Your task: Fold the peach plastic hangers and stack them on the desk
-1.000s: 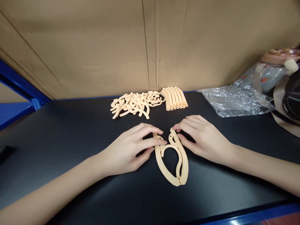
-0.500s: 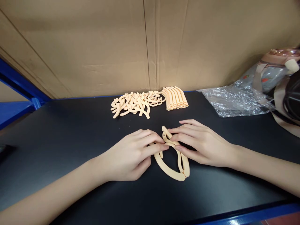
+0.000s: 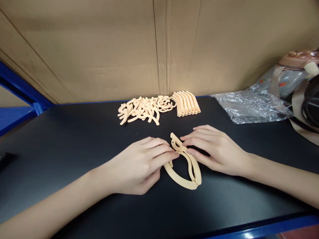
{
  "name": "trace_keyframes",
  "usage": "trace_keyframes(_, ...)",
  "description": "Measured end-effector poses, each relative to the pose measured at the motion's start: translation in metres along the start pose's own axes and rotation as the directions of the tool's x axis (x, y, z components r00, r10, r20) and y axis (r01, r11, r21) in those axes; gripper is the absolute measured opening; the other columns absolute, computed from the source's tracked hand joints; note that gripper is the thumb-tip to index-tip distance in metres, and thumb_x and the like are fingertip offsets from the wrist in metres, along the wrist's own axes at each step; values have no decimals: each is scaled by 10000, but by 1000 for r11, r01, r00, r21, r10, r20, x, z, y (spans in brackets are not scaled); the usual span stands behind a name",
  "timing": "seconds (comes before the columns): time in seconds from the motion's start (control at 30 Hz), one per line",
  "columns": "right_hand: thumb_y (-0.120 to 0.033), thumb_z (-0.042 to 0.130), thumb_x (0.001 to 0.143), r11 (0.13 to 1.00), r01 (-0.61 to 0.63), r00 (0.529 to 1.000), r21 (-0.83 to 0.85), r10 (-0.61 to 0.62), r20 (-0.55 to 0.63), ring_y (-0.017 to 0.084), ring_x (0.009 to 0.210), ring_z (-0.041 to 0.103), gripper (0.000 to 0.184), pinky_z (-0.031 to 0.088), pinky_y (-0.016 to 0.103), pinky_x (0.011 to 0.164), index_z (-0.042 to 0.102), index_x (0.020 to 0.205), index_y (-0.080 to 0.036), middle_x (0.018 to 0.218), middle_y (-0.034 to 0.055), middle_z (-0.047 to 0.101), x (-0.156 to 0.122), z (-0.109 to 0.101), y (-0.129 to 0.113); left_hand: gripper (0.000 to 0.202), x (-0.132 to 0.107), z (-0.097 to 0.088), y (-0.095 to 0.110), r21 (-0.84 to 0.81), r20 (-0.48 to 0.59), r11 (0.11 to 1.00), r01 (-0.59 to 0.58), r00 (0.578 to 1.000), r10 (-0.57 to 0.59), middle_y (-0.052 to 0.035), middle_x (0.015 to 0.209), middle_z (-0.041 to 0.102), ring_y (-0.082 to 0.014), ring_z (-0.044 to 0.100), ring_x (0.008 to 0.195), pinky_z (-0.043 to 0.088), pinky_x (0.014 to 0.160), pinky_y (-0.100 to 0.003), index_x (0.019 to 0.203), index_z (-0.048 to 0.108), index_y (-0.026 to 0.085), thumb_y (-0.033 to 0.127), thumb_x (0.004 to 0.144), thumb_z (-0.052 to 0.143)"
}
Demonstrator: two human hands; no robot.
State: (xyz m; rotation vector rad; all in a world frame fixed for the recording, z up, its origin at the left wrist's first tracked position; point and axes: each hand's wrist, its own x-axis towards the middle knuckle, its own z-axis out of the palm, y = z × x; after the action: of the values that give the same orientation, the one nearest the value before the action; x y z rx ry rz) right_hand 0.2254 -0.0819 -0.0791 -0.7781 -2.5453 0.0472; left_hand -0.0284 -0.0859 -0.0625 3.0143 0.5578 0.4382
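Note:
A cream plastic folding clothes hanger [image 3: 179,181] lies on the black tabletop, its curved pieces folded into a loop with a narrow, holed end pointing away from me. My left hand [image 3: 146,164] is closed over the loop's left side, fingers bent and the index fingertip near the middle joint; the hand hides part of that side. On the right, my right hand [image 3: 213,149] has its thumb and fingertips closed on the upper right piece close to the joint.
Behind the hands lies a loose heap of cream curved pieces [image 3: 142,109]. Beside it is a neat stack of hanger arms [image 3: 186,103]. Clear plastic wrap [image 3: 251,106], a bottle [image 3: 291,78] and a dark strapped object [image 3: 310,103] occupy the right. Cardboard [image 3: 112,49] stands along the back.
The hanger has shifted slightly up and left. My right fingertips have drawn back a little, uncovering more of the holed end. My left hand has barely moved.

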Motion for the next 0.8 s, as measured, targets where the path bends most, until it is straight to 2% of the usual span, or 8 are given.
trace_keyframes(0.17,-239,461,972,1000,8,999,-7,-8,-49,144,748,632,209,448,388,939,654,941,-167,830,27,710,-2,-2,-1,381,1,-1,-2,-109,5,992,69,998,-69,-86,1184,643,-203,573,1097,454,978,-328,1226,556,156,125,850,505)
trace_keyframes(0.37,-242,493,963,996,25,1000,88,-25,-4,151,861,644,161,385,405,1024,637,1000,-179,928,20,715,-2,-2,-2,377,0,0,-3,-158,-14,981,109,994,-112,-80,1216,608,-191,568,1064,468,929,-302,1223,555,180,234,852,596)
trace_keyframes(0.57,-302,484,977,929,-134,982,345,77,172,150,1081,589,213,289,393,1108,588,1140,-211,1124,18,669,1,-4,-3,624,-4,2,-2,-160,41,975,156,988,-152,-98,1380,509,-231,485,1235,410,1024,-353,1345,430,190,357,803,690)
trace_keyframes(0.7,-381,491,968,857,-288,954,427,219,204,169,1089,575,235,417,346,972,601,1118,-236,1142,11,653,1,-3,0,681,-2,-5,-2,-143,140,960,240,965,-221,-69,1341,544,-224,526,1165,422,978,-348,1369,401,208,395,789,707)
trace_keyframes(0.8,-391,480,971,823,-358,934,441,320,160,162,1035,593,245,444,318,918,613,1102,-231,1112,12,653,1,-2,6,603,-2,-17,-8,-94,233,928,360,914,-331,-40,1298,568,-226,546,1128,423,964,-335,1314,482,240,414,782,706)
